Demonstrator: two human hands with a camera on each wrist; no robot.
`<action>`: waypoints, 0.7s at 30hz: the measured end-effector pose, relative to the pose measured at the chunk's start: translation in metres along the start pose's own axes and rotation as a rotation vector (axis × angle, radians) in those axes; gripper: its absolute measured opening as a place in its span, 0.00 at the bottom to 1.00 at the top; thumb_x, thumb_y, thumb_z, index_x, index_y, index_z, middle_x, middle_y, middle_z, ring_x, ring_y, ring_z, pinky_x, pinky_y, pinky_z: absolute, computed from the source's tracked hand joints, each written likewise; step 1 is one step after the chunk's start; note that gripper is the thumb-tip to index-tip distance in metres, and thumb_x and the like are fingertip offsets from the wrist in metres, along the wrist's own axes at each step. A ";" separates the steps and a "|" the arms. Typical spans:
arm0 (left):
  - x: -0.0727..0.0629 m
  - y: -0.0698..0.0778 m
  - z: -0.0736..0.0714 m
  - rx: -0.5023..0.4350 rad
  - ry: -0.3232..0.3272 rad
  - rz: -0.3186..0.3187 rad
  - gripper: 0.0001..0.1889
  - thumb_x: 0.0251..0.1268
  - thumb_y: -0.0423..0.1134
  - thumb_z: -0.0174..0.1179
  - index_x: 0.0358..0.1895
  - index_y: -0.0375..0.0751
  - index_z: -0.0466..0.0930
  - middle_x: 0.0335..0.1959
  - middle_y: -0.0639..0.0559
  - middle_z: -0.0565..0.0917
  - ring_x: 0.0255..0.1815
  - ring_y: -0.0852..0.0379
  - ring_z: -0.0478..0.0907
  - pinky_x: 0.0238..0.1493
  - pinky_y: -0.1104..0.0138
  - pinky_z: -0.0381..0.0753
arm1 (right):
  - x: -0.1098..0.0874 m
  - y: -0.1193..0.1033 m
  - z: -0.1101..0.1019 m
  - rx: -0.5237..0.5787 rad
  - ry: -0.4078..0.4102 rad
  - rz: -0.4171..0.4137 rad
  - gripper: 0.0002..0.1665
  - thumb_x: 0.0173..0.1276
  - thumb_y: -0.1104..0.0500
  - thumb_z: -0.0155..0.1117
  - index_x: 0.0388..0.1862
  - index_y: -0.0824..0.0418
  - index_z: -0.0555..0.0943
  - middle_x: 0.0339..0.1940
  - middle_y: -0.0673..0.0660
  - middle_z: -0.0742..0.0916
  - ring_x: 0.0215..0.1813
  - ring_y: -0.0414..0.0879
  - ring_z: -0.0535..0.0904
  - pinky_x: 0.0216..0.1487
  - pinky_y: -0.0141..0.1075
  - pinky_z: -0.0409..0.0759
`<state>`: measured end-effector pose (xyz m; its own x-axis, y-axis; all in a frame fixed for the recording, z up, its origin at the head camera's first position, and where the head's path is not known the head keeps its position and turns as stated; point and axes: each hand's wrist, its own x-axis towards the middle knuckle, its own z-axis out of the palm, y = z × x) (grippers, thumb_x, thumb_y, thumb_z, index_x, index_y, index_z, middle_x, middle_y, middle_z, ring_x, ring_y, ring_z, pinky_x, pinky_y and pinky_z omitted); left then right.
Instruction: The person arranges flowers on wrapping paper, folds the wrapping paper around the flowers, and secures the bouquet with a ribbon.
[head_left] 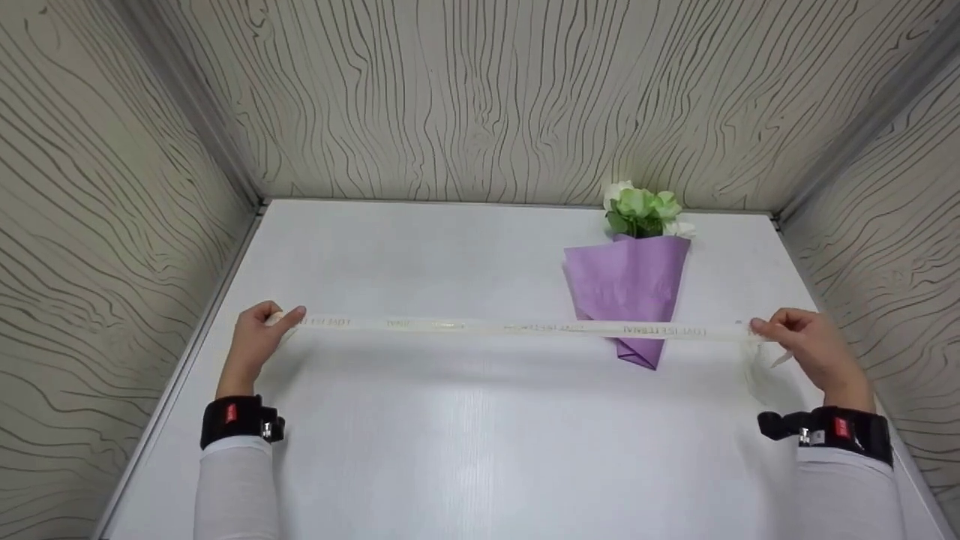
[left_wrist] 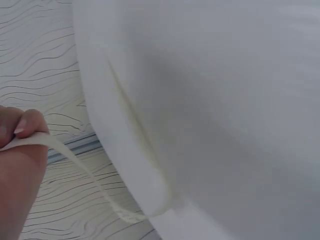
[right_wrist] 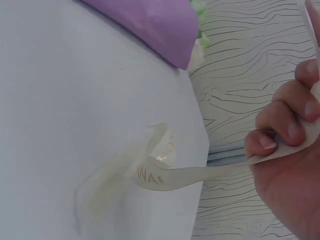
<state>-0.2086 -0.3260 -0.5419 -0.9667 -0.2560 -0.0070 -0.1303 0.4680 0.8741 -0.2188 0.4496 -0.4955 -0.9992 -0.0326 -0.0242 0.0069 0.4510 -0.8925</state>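
Observation:
A cream ribbon (head_left: pixel 480 326) with gold lettering is stretched straight across the table between both hands. My left hand (head_left: pixel 259 337) pinches it at the left, thumb on top; in the left wrist view a length of ribbon (left_wrist: pixel 80 164) trails from the curled fingers (left_wrist: pixel 32 122) and loops down. At the right, my right hand (head_left: pixel 814 349) grips the other part between thumb and curled fingers. Loose ribbon (right_wrist: pixel 175 177) hangs from that hand in a curl near the table. The taut ribbon crosses over the lower end of a purple-wrapped bouquet (head_left: pixel 630 281).
The bouquet lies at the back right of the white table (head_left: pixel 420 450), its white and green flowers (head_left: pixel 641 206) towards the rear wall (head_left: pixel 480 97). Wood-grain panels stand at the left, back and right. Black wrist straps (head_left: pixel 232 418) are on both forearms.

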 end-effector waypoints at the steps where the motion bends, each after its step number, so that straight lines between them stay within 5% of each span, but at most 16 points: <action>1: -0.001 -0.006 0.002 0.023 -0.012 -0.018 0.27 0.46 0.60 0.61 0.25 0.37 0.64 0.20 0.52 0.62 0.23 0.56 0.61 0.22 0.66 0.61 | -0.001 0.005 0.002 -0.043 -0.013 0.018 0.15 0.61 0.56 0.60 0.22 0.65 0.71 0.23 0.46 0.74 0.32 0.40 0.66 0.31 0.34 0.65; 10: -0.004 -0.029 0.017 0.321 -0.195 -0.082 0.34 0.37 0.67 0.61 0.29 0.37 0.66 0.24 0.48 0.66 0.27 0.52 0.65 0.25 0.65 0.64 | -0.005 0.039 0.020 -0.337 -0.108 0.251 0.29 0.51 0.39 0.64 0.26 0.64 0.70 0.21 0.50 0.68 0.26 0.44 0.63 0.23 0.35 0.60; 21: -0.010 -0.030 0.028 0.443 -0.234 -0.111 0.29 0.44 0.59 0.63 0.39 0.35 0.72 0.35 0.43 0.76 0.33 0.49 0.69 0.35 0.59 0.69 | 0.002 0.050 0.038 -0.537 -0.139 0.208 0.29 0.51 0.38 0.64 0.23 0.63 0.69 0.18 0.52 0.69 0.23 0.46 0.64 0.21 0.35 0.61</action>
<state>-0.2008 -0.3139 -0.5810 -0.9585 -0.1519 -0.2411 -0.2669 0.7754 0.5723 -0.2186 0.4379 -0.5571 -0.9641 0.0052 -0.2654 0.1451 0.8477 -0.5103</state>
